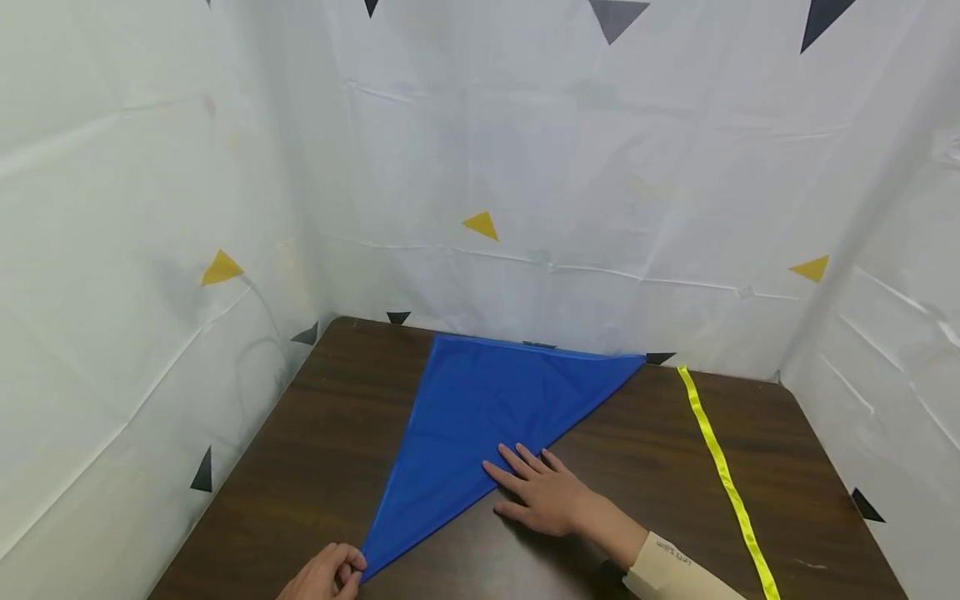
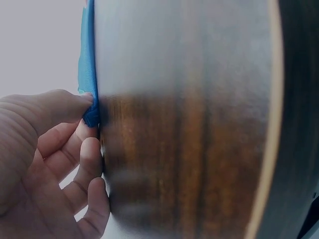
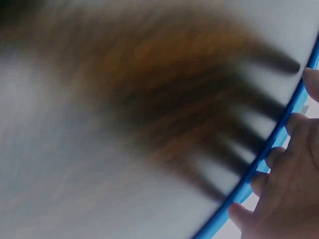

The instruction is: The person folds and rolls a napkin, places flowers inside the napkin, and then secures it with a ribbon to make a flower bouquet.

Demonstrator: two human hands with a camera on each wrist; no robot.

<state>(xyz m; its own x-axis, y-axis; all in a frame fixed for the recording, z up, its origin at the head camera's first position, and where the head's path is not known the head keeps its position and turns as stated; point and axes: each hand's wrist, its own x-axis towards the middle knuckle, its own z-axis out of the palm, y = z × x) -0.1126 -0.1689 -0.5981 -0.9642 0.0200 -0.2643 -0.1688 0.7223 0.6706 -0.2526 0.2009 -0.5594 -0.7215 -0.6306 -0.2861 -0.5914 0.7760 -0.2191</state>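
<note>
A blue cloth (image 1: 487, 400), folded into a triangle, lies flat on the dark wooden table. Its near left corner is pinched between thumb and fingers of my left hand (image 1: 324, 573). In the left wrist view, the left hand (image 2: 55, 144) grips the tip of the cloth (image 2: 87, 59) close to the tabletop. My right hand (image 1: 546, 498) lies with spread fingers across the slanting edge of the triangle, fingertips on the cloth. From the right wrist view, the fingers of the right hand (image 3: 289, 184) reach over the blue cloth edge (image 3: 217, 221).
A yellow ribbon (image 1: 718, 458) runs lengthwise on the table's right side. White sheeting (image 1: 570, 167) with dark and yellow triangles stands behind the table (image 1: 360, 400) and on both sides. The cloth's far edge lies near the table's back edge.
</note>
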